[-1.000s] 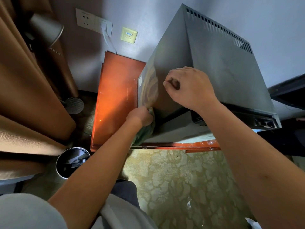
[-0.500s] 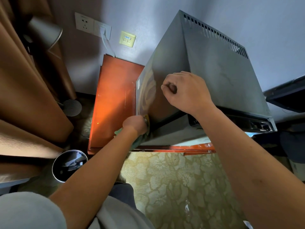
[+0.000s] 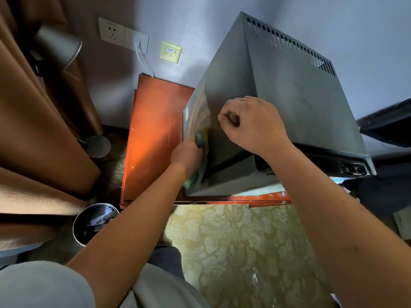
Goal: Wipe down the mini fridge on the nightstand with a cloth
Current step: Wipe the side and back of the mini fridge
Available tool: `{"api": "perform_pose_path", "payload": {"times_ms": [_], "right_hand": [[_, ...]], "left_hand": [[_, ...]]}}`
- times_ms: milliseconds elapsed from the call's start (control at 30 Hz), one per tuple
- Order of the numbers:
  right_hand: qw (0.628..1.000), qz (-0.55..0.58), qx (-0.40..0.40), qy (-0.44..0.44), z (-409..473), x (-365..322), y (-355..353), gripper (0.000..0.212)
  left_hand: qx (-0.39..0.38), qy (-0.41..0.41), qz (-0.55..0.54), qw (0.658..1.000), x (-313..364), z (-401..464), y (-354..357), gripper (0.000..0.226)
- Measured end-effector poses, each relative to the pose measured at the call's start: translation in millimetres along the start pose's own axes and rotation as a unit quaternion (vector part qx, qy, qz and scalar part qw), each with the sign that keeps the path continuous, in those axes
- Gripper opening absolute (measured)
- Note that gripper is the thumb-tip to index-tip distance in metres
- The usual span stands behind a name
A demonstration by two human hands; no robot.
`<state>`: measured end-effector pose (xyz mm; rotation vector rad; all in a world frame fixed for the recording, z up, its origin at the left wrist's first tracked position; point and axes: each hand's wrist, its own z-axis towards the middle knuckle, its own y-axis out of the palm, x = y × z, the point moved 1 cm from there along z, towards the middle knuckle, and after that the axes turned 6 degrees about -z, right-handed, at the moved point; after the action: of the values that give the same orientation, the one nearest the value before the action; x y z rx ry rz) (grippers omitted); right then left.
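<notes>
A dark grey mini fridge [image 3: 300,90] stands on a red-orange wooden nightstand [image 3: 153,138], with a row of vent slots along its far top edge. My left hand [image 3: 186,155] holds a green cloth [image 3: 195,174] against the fridge's glossy left side, low down near the front corner. Most of the cloth is hidden behind the hand. My right hand [image 3: 253,125] rests on the fridge's top front-left corner with fingers curled into a loose fist, holding nothing that I can see.
A brown curtain [image 3: 33,130] hangs at the left. A round waste bin [image 3: 95,223] stands on the patterned carpet [image 3: 244,252] below the nightstand. Wall sockets [image 3: 123,35] and a plugged cable sit behind the nightstand. A dark object [image 3: 387,125] sticks out at right.
My left hand with the cloth has moved slightly up the fridge's left side. The right hand has stayed on the fridge's top corner.
</notes>
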<state>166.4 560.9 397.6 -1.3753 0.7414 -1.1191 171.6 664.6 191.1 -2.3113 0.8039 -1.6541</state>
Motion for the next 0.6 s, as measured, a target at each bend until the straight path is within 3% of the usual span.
{"api": "perform_pose_path", "payload": {"times_ms": [33,133,233,400,467,533,600], "right_hand": [[1.000,0.000,-0.001,-0.001,0.3,-0.4,-0.3,0.020],[1.000,0.007,-0.001,-0.002,0.9,-0.6,-0.8,0.019],[1.000,0.005,-0.004,-0.002,0.8,-0.5,-1.6,0.020],[1.000,-0.001,-0.006,0.004,0.9,-2.7,-1.6,0.021],[1.000,-0.001,-0.004,0.008,0.8,-3.0,-2.7,0.022],[1.000,-0.002,-0.008,0.005,0.8,-3.0,-3.5,0.022],[1.000,-0.001,-0.013,0.002,1.1,-3.7,-4.1,0.022]], "left_hand": [[-0.034,-0.033,0.058,0.997,-10.0,-4.3,6.1,0.034],[-0.099,-0.010,0.191,0.977,-2.7,-9.6,3.5,0.032],[-0.043,0.021,0.148,0.988,26.3,8.7,-18.3,0.028],[0.079,0.112,-0.027,0.990,61.9,15.7,-46.4,0.035],[0.082,0.114,-0.101,0.985,48.0,14.9,-28.5,0.029],[0.062,0.065,-0.141,0.986,16.7,13.7,-6.7,0.029],[0.000,0.000,-0.038,0.999,-21.1,13.7,7.6,0.030]]}}
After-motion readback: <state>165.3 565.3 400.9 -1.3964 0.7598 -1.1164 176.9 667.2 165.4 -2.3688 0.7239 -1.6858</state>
